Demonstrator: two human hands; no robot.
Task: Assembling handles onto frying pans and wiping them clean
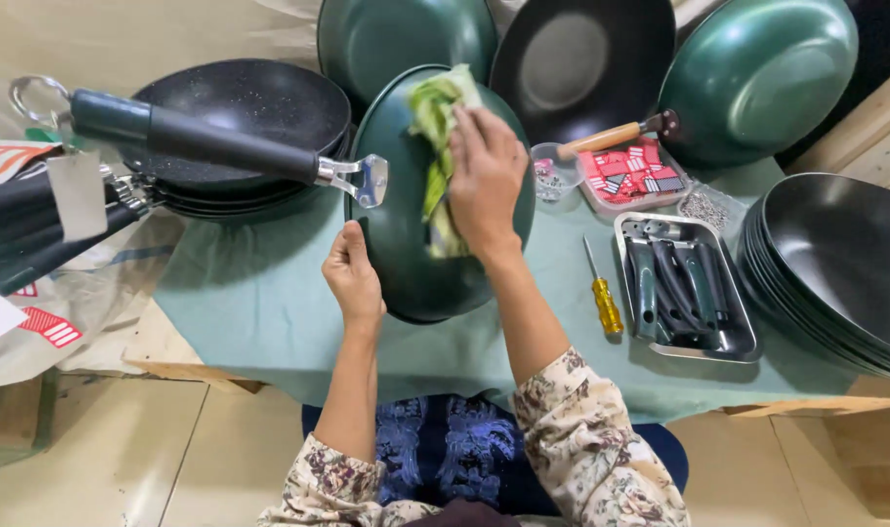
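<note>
Green pan (406,244): our left hand (352,273) grips its rim; right hand (484,181) presses the cloth (435,117) flat, wiping mid-surface; lower area looks unwiped.

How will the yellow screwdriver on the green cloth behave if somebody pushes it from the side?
The yellow screwdriver looks stiff and light, with a thin metal shaft. Its rounded handle would probably let it roll somewhat, though the green cloth under it may slow it. The metal tray beside it could stop it on that side.
</note>
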